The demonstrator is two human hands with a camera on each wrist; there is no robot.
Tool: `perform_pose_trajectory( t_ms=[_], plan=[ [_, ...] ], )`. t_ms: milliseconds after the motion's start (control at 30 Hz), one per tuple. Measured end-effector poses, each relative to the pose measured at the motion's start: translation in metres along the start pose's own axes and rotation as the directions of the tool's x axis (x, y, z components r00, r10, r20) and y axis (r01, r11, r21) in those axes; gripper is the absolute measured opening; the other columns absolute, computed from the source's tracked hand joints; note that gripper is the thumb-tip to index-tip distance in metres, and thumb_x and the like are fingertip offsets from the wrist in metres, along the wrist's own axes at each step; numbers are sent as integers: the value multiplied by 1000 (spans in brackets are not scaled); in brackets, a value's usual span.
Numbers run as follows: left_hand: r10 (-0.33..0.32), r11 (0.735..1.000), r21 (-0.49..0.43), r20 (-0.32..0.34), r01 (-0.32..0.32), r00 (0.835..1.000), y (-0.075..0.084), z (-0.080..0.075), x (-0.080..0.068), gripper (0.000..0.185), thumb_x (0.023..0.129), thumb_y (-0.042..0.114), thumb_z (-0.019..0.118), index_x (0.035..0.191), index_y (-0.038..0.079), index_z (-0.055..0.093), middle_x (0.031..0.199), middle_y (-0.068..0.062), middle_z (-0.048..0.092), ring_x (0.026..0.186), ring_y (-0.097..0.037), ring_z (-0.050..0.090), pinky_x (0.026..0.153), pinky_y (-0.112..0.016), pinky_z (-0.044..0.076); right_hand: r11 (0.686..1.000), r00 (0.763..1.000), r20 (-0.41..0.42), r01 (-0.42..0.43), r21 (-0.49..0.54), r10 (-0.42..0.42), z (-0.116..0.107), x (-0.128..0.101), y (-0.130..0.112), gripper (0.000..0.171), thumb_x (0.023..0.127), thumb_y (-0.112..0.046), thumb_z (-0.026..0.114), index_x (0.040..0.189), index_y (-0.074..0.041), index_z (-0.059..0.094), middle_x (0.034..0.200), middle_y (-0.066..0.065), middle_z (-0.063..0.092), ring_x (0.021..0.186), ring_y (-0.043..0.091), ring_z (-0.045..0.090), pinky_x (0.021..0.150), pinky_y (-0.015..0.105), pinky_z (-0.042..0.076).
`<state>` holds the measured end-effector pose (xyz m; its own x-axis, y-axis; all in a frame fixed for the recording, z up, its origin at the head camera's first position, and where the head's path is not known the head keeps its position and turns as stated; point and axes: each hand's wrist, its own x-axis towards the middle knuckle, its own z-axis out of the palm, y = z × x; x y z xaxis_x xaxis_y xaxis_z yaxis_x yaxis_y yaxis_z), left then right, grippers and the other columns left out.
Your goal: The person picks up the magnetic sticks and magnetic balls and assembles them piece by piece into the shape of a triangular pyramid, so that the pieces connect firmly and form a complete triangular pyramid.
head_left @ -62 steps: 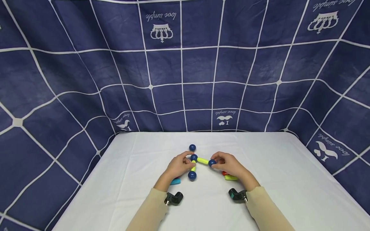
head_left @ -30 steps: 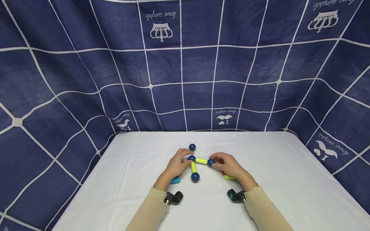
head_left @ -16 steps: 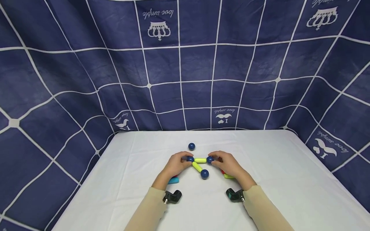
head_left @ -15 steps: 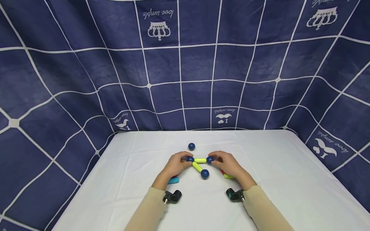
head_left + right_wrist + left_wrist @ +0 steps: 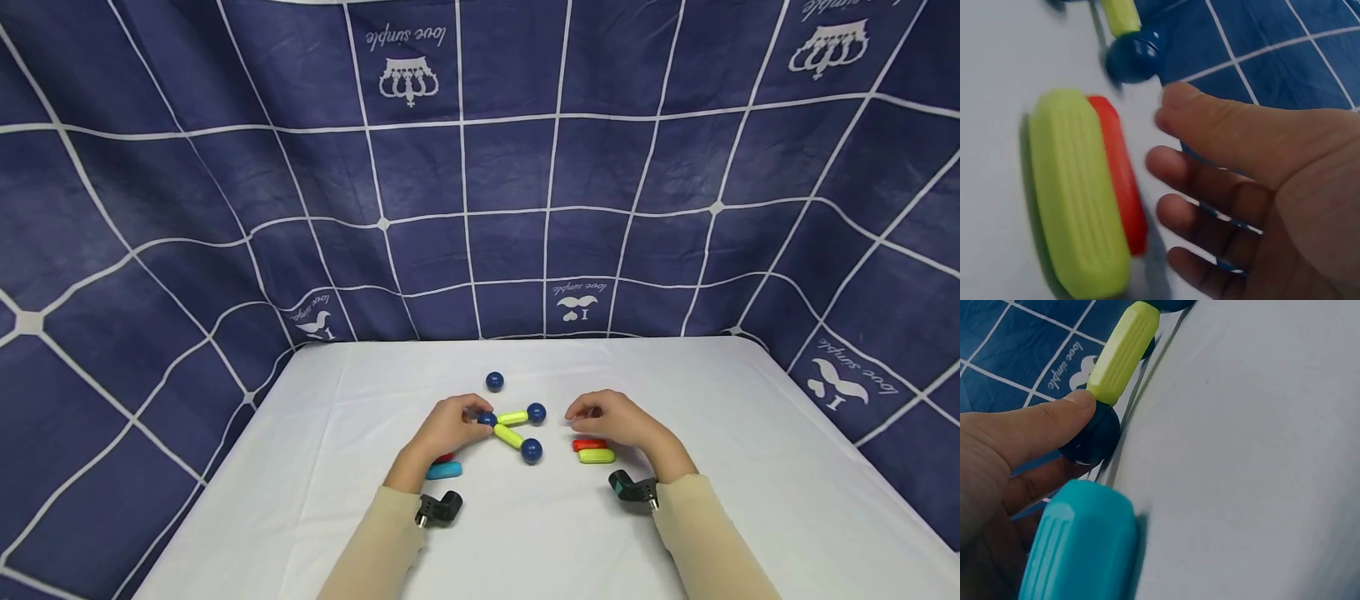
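1. Near the middle of the table (image 5: 697,392), my left hand (image 5: 442,429) pinches the corner ball (image 5: 1091,434) of a small stick-and-ball piece; my thumb lies on top of that dark blue ball, right where a yellow-green stick (image 5: 1124,351) meets it.
2. From that ball, two yellow-green sticks fan out flat on the table, one to a far ball (image 5: 536,412), one to a near ball (image 5: 531,451).
3. My right hand (image 5: 618,421) holds nothing; its fingers (image 5: 1210,169) are loosely spread, just beside a red stick (image 5: 588,444) and a yellow-green spare stick (image 5: 597,456) lying side by side.
4. Handling, as I judge it: light, hard plastic, ribbed sticks that grip well, smooth balls that would roll (the joints look like they swivel freely). I would take it at a ball, or pinch a stick across its ribs.
5. A loose ball (image 5: 494,382) sits apart behind, and a teal stick (image 5: 1079,544) lies by my left palm.
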<state>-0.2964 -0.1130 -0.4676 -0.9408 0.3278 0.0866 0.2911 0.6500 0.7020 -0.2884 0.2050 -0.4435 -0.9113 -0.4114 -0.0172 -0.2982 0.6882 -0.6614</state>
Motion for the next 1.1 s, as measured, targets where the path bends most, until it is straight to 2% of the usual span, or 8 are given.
perform_pose_trajectory(
  t_ms=[100,233,433,667,867,1100],
  plan=[
    [0,1000,-16,11,0,1000,-2,-2,-1,28,82,26,82,109,23,72,104,2,72,79,-13,55,74,-29,46,1000,997,78,-10,10,10,-6,-5,3,9,89,-17,73,99,-17,75,91,-4,69,84,15,55,79,31,45],
    [-4,999,-35,18,5,1000,-5,-3,-2,30,81,27,83,108,22,72,104,2,71,79,-13,54,73,-28,45,1000,986,168,-6,21,2,-8,-7,7,7,89,-18,75,96,-17,76,82,-4,65,81,13,55,77,28,44],
    [1,999,-45,11,0,1000,-8,-2,-2,31,80,29,84,108,22,71,103,1,70,78,-13,54,70,-27,45,1000,984,178,-2,30,-3,-7,-7,9,6,88,-19,75,92,-16,77,81,-4,67,80,13,55,75,27,45],
    [-19,998,-66,16,20,1000,-10,1,0,30,81,29,84,106,25,70,100,3,69,76,-14,53,69,-27,44,998,994,104,11,54,-17,-5,-5,15,6,90,-18,71,95,-16,75,90,-3,71,84,15,57,80,30,46],
    [-21,998,-64,17,22,1000,-10,1,0,30,80,30,85,106,25,70,97,5,67,74,-13,52,67,-26,43,993,999,-37,-8,120,12,2,2,18,11,91,-20,72,99,-13,73,85,0,69,77,13,58,70,25,49],
    [-5,999,-49,18,6,1000,-9,2,0,30,77,30,87,102,26,69,95,5,65,73,-13,51,66,-26,42,977,967,-218,-87,197,130,11,11,4,18,90,-24,74,104,-12,73,88,2,71,79,16,59,67,28,48]
  ],
)
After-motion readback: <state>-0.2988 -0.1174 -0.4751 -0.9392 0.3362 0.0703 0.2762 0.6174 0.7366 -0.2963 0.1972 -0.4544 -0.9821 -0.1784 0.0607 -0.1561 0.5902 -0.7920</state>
